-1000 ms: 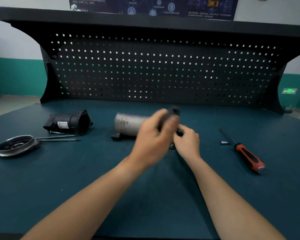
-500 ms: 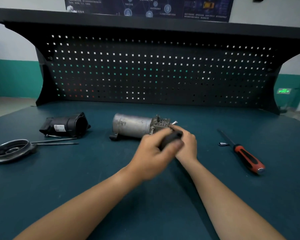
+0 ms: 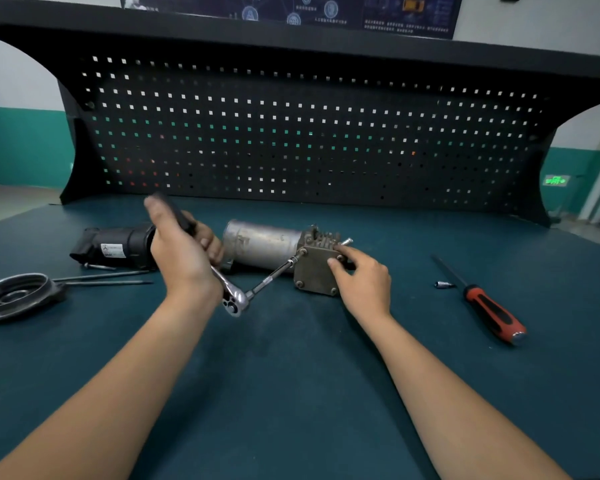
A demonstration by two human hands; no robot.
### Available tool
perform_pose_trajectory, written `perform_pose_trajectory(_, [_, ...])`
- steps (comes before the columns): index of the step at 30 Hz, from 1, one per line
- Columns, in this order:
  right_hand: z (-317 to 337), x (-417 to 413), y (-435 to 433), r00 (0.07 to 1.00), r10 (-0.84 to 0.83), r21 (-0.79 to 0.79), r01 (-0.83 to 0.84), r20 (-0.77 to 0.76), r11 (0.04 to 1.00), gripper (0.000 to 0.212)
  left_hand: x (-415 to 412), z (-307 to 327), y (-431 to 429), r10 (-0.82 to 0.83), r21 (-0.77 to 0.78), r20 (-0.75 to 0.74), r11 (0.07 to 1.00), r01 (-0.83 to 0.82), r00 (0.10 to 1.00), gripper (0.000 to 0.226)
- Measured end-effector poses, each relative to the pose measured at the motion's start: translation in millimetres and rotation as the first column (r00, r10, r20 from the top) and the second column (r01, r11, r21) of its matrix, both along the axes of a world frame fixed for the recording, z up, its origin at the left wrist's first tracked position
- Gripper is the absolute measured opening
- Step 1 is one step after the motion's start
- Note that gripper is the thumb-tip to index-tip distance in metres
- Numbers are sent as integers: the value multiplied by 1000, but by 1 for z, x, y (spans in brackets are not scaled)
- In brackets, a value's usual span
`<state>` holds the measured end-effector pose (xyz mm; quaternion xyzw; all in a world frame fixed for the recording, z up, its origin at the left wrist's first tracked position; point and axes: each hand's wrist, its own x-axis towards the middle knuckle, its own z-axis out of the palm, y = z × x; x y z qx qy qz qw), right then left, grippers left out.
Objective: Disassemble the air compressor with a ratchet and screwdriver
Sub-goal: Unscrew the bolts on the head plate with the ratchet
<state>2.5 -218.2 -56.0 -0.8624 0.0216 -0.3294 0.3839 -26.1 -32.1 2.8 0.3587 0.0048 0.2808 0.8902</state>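
Ratchet (image 3: 235,300) in left hand (image 3: 184,252), right hand (image 3: 362,280) holding compressor (image 3: 264,244), housing label (image 3: 113,251) seemingly blurred

Black pegboard (image 3: 291,133) behind a teal bench (image 3: 291,393). Above the pegboard, a dark poster (image 3: 291,12); either side, white wall (image 3: 14,74) over green band (image 3: 21,147); to its right, a lit sign (image 3: 555,180).

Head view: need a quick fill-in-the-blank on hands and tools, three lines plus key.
1. The left hand grips the ____ by its black handle.
2. The right hand holds the square end of the ____.
3. The red-and-black ____ lies on the table, right of both hands.

Missing words: ratchet; compressor; screwdriver.
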Motion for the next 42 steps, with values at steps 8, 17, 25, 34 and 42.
perform_pose_trajectory(8, [-3, 1, 0, 999, 39, 20, -39, 10, 999, 30, -20, -7, -27, 28, 522, 368, 821, -232, 929, 35])
perform_pose_trajectory(17, [-4, 3, -3, 997, 84, 30, -83, 0, 996, 29, -36, -35, -54, -530, 814, 513, 49, -579, 675, 37])
perform_pose_trajectory(25, [-3, 3, 0, 998, 59, 45, -60, 11, 997, 29, -10, 9, -17, -44, 207, 146, 978, 13, 988, 45])
perform_pose_trajectory(34, [-5, 2, 1, 998, 50, 35, -51, 35, 998, 28, 8, -4, 12, -112, -271, -178, 961, 61, 978, 48])
perform_pose_trajectory(42, [-5, 1, 1, 996, 64, 49, -67, 63, 997, 28, -11, 2, -18, -31, 283, 203, 959, -28, 979, 41])
